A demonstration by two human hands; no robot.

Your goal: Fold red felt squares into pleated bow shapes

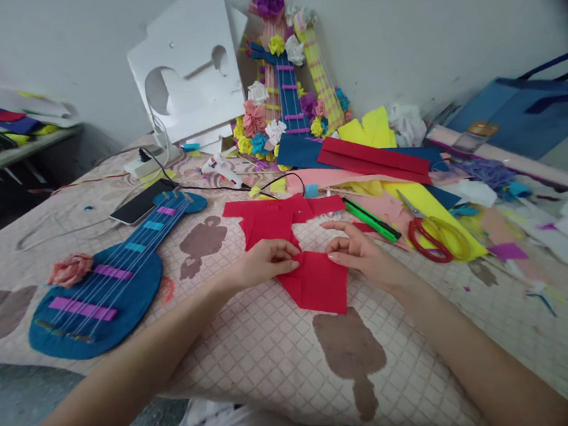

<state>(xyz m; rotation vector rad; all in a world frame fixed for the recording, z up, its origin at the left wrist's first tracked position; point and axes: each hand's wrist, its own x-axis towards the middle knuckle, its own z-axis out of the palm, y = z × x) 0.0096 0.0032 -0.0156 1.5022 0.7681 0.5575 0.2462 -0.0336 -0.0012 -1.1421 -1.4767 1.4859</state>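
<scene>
A red crepe paper piece (324, 288) lies in front of me, its upper edge between my two hands. My left hand (271, 261) pinches its upper left corner between thumb and fingers. At the upper right corner, my right hand (355, 251) has its thumb on the paper's edge, with the index finger stretched out above. Just beyond are more red paper pieces (267, 222), partly overlapping. A green utility knife (372, 219) and red-and-yellow-handled scissors (430, 239) lie beyond my right hand. To the left rests a blue paper-covered toy guitar (100, 291) with strings and a pink paper flower (71, 269).
A black phone (143, 203), a glue gun (224, 172) and a power strip (151, 162) with cables lie toward the back. Decorated guitars (287, 92) and a white cut-out board (190, 68) lean on the wall. Coloured paper sheets (374, 157) and scraps spread across the right.
</scene>
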